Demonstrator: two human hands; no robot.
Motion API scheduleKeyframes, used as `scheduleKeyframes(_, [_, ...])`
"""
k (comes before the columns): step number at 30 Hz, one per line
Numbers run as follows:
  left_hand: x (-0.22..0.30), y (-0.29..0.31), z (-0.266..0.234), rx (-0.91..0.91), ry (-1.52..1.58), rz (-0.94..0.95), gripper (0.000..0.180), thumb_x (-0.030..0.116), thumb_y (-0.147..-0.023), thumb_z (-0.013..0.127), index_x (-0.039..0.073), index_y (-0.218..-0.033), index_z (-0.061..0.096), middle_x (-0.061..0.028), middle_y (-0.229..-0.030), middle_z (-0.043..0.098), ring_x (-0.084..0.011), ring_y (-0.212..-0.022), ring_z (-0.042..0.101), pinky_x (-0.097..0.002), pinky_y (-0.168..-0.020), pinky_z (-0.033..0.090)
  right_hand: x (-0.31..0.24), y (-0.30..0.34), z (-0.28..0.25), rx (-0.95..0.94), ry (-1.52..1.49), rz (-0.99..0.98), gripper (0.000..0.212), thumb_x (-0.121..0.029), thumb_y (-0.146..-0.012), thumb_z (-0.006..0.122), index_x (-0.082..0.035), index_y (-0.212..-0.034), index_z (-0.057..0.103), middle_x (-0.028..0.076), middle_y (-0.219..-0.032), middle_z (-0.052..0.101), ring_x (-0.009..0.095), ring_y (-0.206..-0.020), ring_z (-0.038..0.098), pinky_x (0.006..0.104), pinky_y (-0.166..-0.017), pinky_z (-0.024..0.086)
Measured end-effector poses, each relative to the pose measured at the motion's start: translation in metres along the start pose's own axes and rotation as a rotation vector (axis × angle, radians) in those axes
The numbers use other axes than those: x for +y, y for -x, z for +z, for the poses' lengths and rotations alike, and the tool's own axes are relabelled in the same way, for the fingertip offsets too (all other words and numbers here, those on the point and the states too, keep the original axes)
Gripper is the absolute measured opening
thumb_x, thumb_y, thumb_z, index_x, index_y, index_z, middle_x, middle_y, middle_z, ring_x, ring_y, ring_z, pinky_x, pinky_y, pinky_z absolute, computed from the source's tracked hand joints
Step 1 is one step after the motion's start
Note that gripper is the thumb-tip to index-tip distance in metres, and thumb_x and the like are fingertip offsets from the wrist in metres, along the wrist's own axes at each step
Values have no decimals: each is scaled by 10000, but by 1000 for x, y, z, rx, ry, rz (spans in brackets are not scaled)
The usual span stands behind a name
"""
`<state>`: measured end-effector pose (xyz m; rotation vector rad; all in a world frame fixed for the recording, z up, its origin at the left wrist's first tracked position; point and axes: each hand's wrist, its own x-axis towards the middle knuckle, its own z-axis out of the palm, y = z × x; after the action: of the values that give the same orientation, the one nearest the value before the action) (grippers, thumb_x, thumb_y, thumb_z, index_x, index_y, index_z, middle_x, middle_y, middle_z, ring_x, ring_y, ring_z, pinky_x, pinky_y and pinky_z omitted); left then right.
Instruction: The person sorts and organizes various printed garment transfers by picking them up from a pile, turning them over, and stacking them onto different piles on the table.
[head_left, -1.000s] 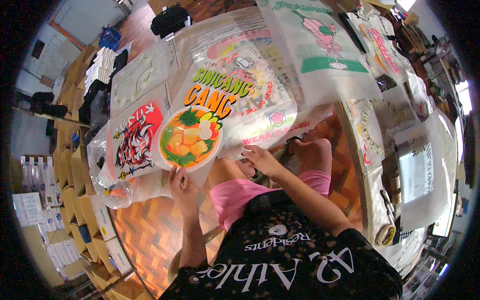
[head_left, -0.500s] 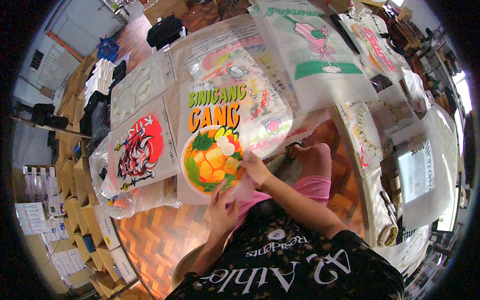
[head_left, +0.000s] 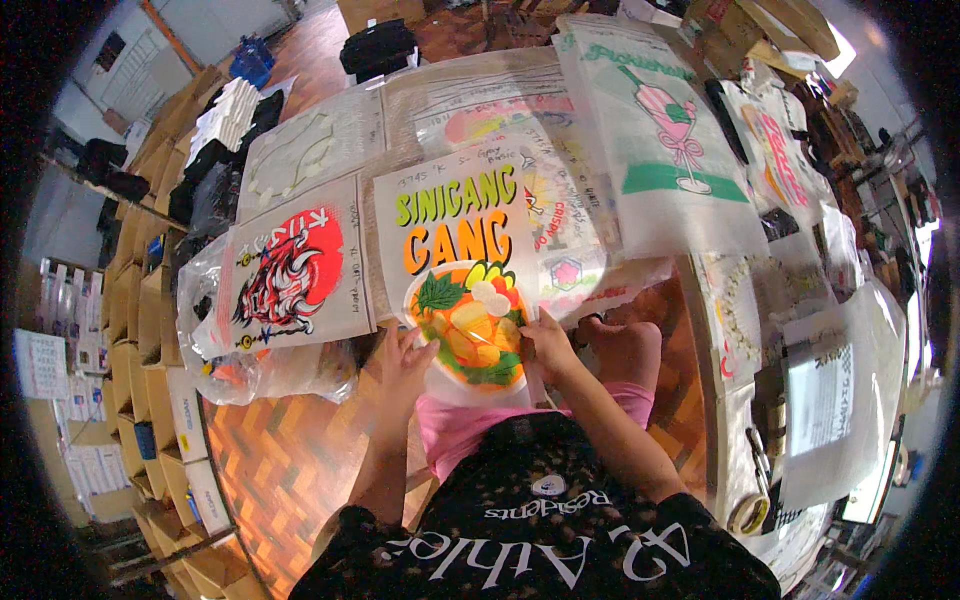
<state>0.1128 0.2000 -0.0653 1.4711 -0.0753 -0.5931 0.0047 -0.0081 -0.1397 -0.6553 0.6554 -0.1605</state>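
Observation:
A translucent transfer sheet printed with green and orange lettering above a bowl of food lies over other sheets, its near end over my lap. My left hand pinches its left edge beside the bowl, thumb on the print. My right hand grips the right edge at about the same height, fingers partly hidden. To the left lies a sheet with a red and black mask print. A cluttered print sheet shows partly from under the held one, on the right.
A large sheet with a green and pink cocktail-glass print lies at far right. Clear plastic hangs off the near left edge. Cardboard bins line the left side. A tape roll sits on the right-hand surface. Black folded items are beyond.
My left hand has moved from the sheet's near edge to its left edge. The sheet now lies straighter, its upper handwriting showing. My right hand keeps to the right edge. The view has shifted.

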Motion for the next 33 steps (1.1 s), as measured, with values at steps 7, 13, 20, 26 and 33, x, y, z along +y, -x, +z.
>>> scheduleKeyframes(7, [-7, -22, -3, 159, -16, 67, 760, 103, -752, 720, 6, -1343, 251, -157, -1102, 534, -189, -996, 541, -265, -822, 452, -24, 24, 13, -2, -87, -14, 531, 1, -817, 494, 2, -1319, 320, 121, -1126, 562, 223, -980, 587, 329, -841, 480])
scheduleKeyframes(13, [52, -61, -12, 175, -798, 555, 388, 52, -784, 606, 39, -1164, 533, -170, -900, 603, -266, -734, 598, -348, -632, 461, -37, 6, 18, -44, 405, -203, 347, -179, -916, 503, -13, -1215, 442, 79, -1070, 574, 196, -944, 572, 300, -831, 453])
scheduleKeyframes(20, [246, -204, -100, 210, -1404, 900, 317, 34, -773, 547, 104, -1076, 605, -180, -848, 633, -309, -761, 624, -386, -672, 490, -102, -34, 32, -2, 632, -63, 300, -259, -931, 486, -28, -1122, 479, 110, -724, 641, 160, -611, 620, 265, -531, 473])
scheduleKeyframes(26, [339, -350, -138, 272, -1827, 867, 295, 40, -784, 526, 131, -1047, 625, -160, -871, 633, -321, -863, 604, -440, -807, 461, -108, -42, 30, 49, 605, -43, 253, -211, -922, 502, -2, -1065, 490, 130, -720, 629, 216, -566, 643, 285, -485, 510])
scheduleKeyframes(33, [287, -413, -89, 702, -1993, 737, 307, 96, -785, 560, 144, -1084, 609, -107, -1064, 597, -261, -996, 561, -492, -940, 374, -111, -48, 31, 88, 438, 18, 189, -150, -914, 522, 23, -991, 510, 90, -807, 565, 218, -604, 650, 300, -516, 512])
